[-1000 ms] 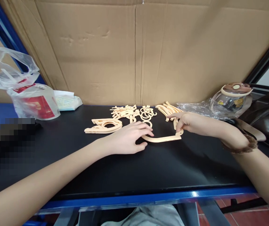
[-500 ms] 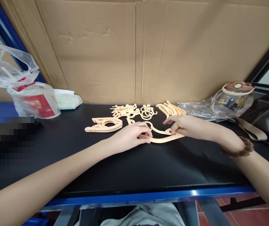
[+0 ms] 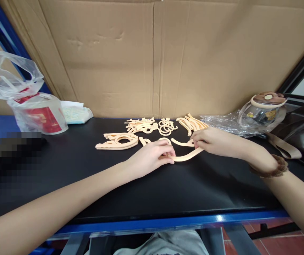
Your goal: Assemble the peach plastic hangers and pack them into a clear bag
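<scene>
Over the black tabletop, my left hand (image 3: 154,157) pinches the left end of a beige folding hanger (image 3: 186,157). My right hand (image 3: 214,143) is closed around its right arm, thumb and fingers together. A thinner curved strip (image 3: 181,143) reaches left from my right fingers. My left hand partly hides the hanger's middle and its other arm. Left of the hands lie folded beige hangers (image 3: 122,142), stacked flat. Behind are a heap of small beige parts (image 3: 141,125), several beige hooks (image 3: 167,127) and a pile of curved beige arms (image 3: 191,124).
A bagged white tub (image 3: 44,115) and a tissue pack (image 3: 77,112) stand at the back left. Crumpled clear plastic (image 3: 222,124) and a clear bottle with a brown lid (image 3: 265,111) are at the back right. Cardboard (image 3: 109,63) walls the rear; a blue edge (image 3: 167,224) runs along the front.
My right hand has shifted slightly left and up, its fingers now closed on the hanger arm. My left hand has moved slightly right, and the hanger's parts have turned between the hands.
</scene>
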A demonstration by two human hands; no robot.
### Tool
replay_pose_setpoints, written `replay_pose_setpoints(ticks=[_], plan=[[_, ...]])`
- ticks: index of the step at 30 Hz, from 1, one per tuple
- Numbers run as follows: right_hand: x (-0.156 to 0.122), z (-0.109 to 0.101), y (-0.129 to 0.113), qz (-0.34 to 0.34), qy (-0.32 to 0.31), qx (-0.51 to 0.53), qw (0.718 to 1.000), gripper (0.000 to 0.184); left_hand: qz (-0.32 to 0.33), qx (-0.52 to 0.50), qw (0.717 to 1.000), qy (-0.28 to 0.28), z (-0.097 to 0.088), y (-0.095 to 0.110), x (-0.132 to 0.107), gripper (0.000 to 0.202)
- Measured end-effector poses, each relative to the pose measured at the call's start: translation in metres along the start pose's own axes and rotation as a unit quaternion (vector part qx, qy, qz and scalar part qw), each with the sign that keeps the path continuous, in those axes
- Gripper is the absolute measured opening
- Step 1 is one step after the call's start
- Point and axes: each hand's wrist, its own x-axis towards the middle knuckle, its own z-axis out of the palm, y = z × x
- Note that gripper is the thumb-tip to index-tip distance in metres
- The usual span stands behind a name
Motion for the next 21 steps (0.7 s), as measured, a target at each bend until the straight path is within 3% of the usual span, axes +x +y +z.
replay_pose_setpoints(ticks=[3,9,17,21], plan=[[0.001,0.0,-0.001,-0.006,0.006,0.0,1.0,0.022,0.001,-0.004,1.0,0.002,0.001,0.003,-0.001,0.015],[-0.002,0.001,-0.005,0.067,0.025,0.026,0.997,0.008,0.011,0.003,1.0,0.011,0.002,0.004,-0.001,0.015],[0.001,0.003,-0.016,-0.006,-0.043,0.082,0.996,0.031,-0.014,-0.005,1.0,0.016,0.003,0.005,0.0,0.013],[0.002,0.007,-0.014,-0.063,-0.061,0.089,0.992,0.025,-0.023,-0.005,0.999,0.025,0.005,0.006,0.001,0.009]])
